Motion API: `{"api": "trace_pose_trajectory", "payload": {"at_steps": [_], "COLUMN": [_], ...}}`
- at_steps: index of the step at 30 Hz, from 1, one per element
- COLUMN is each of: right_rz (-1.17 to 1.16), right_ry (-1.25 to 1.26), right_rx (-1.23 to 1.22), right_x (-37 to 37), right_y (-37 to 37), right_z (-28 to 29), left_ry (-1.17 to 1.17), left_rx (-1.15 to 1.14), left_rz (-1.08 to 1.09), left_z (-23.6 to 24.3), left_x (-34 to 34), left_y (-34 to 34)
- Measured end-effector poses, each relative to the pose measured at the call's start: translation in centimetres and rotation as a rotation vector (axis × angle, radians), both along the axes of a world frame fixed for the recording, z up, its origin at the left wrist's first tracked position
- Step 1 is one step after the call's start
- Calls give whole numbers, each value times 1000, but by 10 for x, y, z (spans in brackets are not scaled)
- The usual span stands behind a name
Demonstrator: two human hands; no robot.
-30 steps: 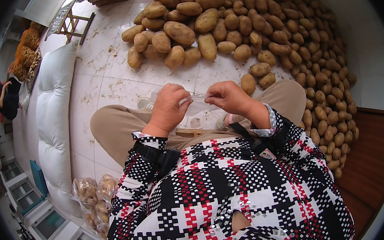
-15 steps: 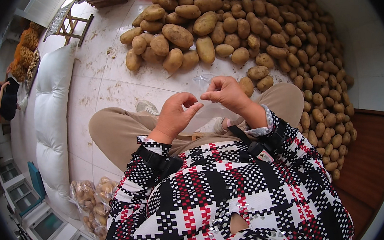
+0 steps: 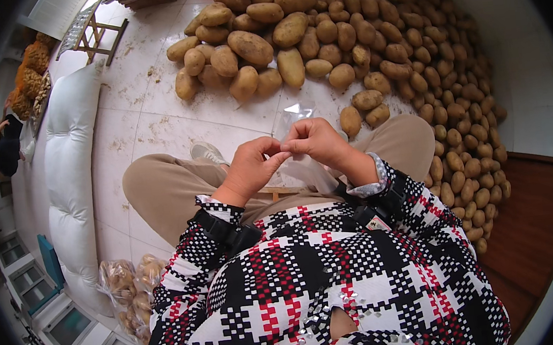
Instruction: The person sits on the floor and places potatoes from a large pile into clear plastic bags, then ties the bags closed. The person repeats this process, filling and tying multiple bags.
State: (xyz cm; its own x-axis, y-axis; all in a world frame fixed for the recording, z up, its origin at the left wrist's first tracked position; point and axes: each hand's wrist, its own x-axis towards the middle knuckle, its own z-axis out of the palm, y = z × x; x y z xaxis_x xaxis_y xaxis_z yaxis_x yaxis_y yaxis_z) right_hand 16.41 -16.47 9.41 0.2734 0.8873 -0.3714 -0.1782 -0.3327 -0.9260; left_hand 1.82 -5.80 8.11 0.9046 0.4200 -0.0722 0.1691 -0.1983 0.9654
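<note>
A thin clear plastic bag (image 3: 304,172) hangs between my knees, its upper part glinting just beyond my fingers. My left hand (image 3: 248,170) and my right hand (image 3: 324,143) meet over it, thumbs and fingertips pinched together on the film. Exactly how the fingers grip the edge is too small to tell. Beyond my hands lies a group of large potatoes (image 3: 249,47) on the tiled floor. A few loose potatoes (image 3: 367,100) rest close to my right knee.
A big potato heap (image 3: 450,91) runs along the right side. Clear bags of potatoes (image 3: 118,281) stand at lower left, beside a long white cushion (image 3: 71,171). Farther off are a folding stand (image 3: 97,38), orange mesh sacks (image 3: 30,79) and another person (image 3: 6,147).
My two hands have come together, fingertips now touching over the bag. The bag has shifted and its upper part shows more widely. My view has moved slightly.
</note>
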Motion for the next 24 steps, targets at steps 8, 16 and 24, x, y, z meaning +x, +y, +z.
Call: {"api": "trace_pose_trajectory", "payload": {"at_steps": [8,16,24], "right_rz": [-13,-315,-969], "right_ry": [71,-443,-331], "right_rx": [-36,-87,-64], "right_x": [-4,60,147], "right_y": [-4,-19,-69], "right_z": [2,-26,-28], "left_ry": [20,-95,-120], "left_rx": [-241,-358,-409], "left_rz": [-63,252,765], "left_z": [-8,-11,-7], "left_x": [-2,-20,-52], "left_y": [-3,24,63]}}
